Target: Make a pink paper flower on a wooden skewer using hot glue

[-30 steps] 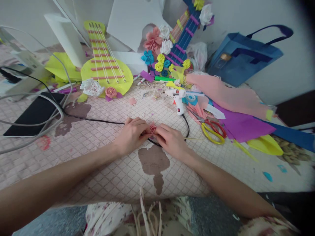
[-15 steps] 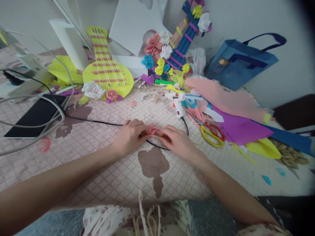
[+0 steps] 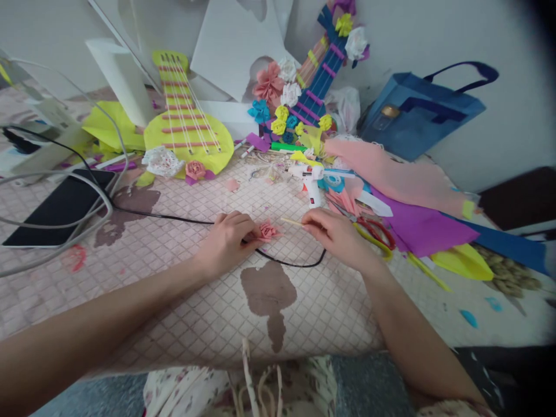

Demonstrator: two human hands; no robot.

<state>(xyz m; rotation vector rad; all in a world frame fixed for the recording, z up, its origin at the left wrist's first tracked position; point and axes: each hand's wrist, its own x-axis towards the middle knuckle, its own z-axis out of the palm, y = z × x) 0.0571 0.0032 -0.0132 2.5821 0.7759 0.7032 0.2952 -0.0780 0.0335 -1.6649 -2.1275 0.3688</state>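
Note:
Between the fingertips of my left hand (image 3: 231,236) is a small pink paper flower (image 3: 268,230), held just above the tablecloth (image 3: 208,318). My right hand (image 3: 332,234) pinches a thin pale stick (image 3: 292,221), whose free end points left toward the flower without touching it. A black cord (image 3: 295,264) runs beneath the left hand and curves up toward the right one. Beyond the hands stands a white glue gun (image 3: 310,185), its nozzle turned left.
Scissors (image 3: 376,231) lie to the right, beside purple paper (image 3: 428,229). A yellow paper guitar (image 3: 189,136) and a blue one (image 3: 317,95) with flowers lean at the back. On the left are a black tablet (image 3: 56,208) and looping grey cables (image 3: 102,217).
My right hand has moved right, away from the flower, and the stick now shows in its fingers. The left hand still holds the flower in about the same place.

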